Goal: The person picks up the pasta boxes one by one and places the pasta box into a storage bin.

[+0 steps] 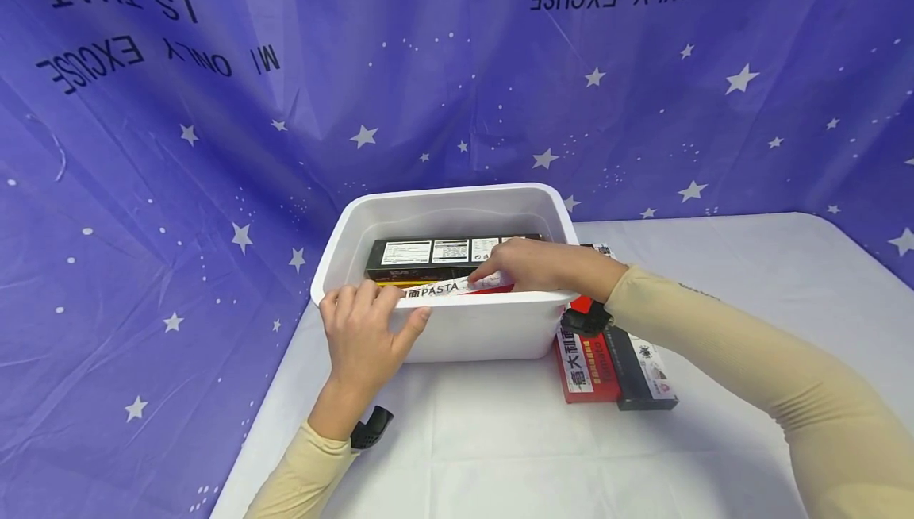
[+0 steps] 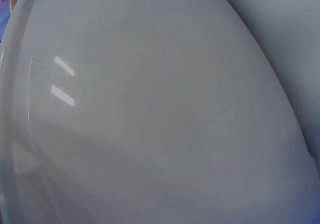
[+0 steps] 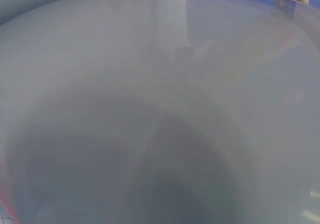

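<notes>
Left grip [image 1: 364, 336] holds the near rim of the white bin [image 1: 485, 332]; right grip [image 1: 530, 263] touches the PASTA box [image 1: 439, 289] inside, pinch not determinable. Progress judged partial: PASTA box and black box [image 1: 439, 253] inside, red box [image 1: 589, 372] and second black box [image 1: 643, 372] lying outside on the table [image 1: 500, 440]

Boxes [image 1: 407, 252] in bin [image 1: 493, 336], bin on table [image 1: 514, 447]. More boxes [image 1: 589, 384] on table, right of bin, side by side. Curtain [image 1: 464, 98] behind.
</notes>
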The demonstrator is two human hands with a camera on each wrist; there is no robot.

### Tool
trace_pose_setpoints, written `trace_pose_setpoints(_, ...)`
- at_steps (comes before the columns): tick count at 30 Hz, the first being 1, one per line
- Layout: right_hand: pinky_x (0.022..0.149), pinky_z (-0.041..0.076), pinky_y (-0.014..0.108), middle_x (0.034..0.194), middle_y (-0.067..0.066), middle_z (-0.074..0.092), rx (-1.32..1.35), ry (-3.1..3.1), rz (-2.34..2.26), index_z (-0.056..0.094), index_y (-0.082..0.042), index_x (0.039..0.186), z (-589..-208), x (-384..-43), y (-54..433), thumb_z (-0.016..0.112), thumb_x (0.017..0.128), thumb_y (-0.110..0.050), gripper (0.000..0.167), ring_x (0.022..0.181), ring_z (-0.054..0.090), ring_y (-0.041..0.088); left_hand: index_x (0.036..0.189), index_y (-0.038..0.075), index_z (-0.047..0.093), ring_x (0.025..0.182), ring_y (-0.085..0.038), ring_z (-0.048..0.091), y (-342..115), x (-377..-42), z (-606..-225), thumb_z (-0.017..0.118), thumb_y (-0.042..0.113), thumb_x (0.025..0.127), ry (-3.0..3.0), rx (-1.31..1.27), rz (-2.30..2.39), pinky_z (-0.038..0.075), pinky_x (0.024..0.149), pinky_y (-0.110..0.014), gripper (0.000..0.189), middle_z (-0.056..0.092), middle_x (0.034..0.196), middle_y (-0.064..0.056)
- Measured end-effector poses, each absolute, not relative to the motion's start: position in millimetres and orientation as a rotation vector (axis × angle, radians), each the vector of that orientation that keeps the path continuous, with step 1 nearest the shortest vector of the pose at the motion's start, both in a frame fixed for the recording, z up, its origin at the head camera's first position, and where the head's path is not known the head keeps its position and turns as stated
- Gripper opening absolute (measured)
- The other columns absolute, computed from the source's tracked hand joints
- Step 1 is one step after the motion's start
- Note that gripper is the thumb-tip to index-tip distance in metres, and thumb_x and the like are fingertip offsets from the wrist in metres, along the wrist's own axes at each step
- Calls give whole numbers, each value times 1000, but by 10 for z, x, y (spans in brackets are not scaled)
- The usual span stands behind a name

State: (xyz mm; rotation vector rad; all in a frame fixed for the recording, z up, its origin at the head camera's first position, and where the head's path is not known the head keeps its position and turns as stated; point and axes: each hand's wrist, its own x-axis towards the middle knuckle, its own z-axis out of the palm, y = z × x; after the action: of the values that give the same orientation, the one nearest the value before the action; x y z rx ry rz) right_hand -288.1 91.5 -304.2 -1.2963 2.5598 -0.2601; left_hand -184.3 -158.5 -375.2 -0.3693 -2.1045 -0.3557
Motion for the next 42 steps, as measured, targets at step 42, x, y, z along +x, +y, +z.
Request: trace_pose_setpoints(42, 99, 37, 67, 135, 27, 59, -943, 3352, -633, 59, -10, 142, -3106, -2427, 2177, 54, 104, -31, 43, 123, 55, 46, 84, 7, 66, 72, -37, 51, -1587, -1850, -3744, 35, 70, 100, -2093, -367, -349, 36, 84, -57, 72, 59, 76, -14)
